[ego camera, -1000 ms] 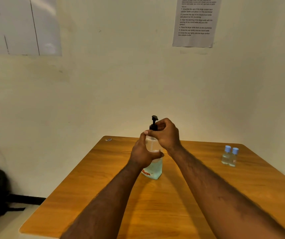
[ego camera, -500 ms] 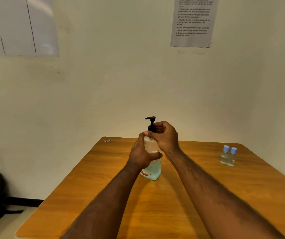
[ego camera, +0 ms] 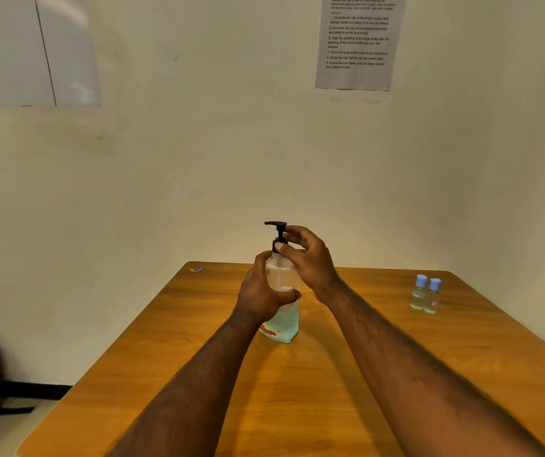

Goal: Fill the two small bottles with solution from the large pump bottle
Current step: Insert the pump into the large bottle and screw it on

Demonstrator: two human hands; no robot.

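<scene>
Both forearms came in from the bottom edge over the wooden table, meeting at the pump bottle, which stood upright on the tabletop about mid-table. The left hand was wrapped round the bottle's middle, holding it steady. The right hand was up top, thumb and fingertips pinching the black collar just under the pump head.

What changed: a second earlier the pump head was end-on to the camera, and by this point the nozzle had swung round to point left. The right hand's fingers also looked more spread than before, like he was re-gripping between twists. So my read is he was unscrewing the pump top so he could pour, and it wasn't off yet, since the collar still sat on the neck.

Further back on his right, the two small bottles stood side by side, touching or nearly so, well apart from the pump bottle. Their blue caps were still on, so no filling had started. They looked to have some clear liquid in them, though how much was hard to tell.

On the wall behind hung a printed instruction sheet, too blurry to read properly.
</scene>
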